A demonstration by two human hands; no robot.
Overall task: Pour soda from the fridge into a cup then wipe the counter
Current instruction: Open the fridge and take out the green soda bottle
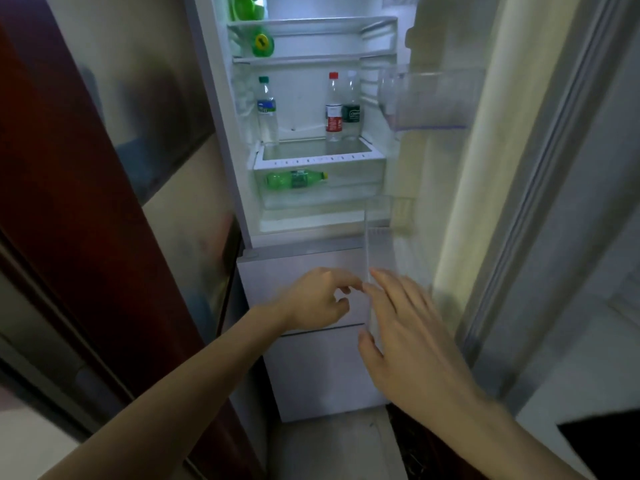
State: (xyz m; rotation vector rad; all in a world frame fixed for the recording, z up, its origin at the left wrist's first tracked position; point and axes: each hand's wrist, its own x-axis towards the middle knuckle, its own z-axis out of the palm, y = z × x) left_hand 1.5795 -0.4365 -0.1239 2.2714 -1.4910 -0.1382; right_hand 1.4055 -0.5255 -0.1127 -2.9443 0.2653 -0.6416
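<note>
Sitting on the fridge shelf (311,148): green-cap bottle (267,110), red-cap bottle (333,109), dark-label bottle (352,107), all upright, centre frame.
Crisper drawer (349,190): I spot one green soda bottle (294,179) lying sideways inside.
Left hand (318,301): lower centre, fingers loosely curled, holding nothing.
Right hand (410,330): beside it, fingers straight, empty.

Dark-red panel (69,174) (far L), floor (332,448)

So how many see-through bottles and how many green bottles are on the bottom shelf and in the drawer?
See-through bottles, standing on the shelf: 3 (green-cap bottle, red-cap bottle, dark-label bottle behind it)
Green bottle, lying in the drawer: 1
Total: 4
Green things on the upper shelves are too unclear to count.
</note>
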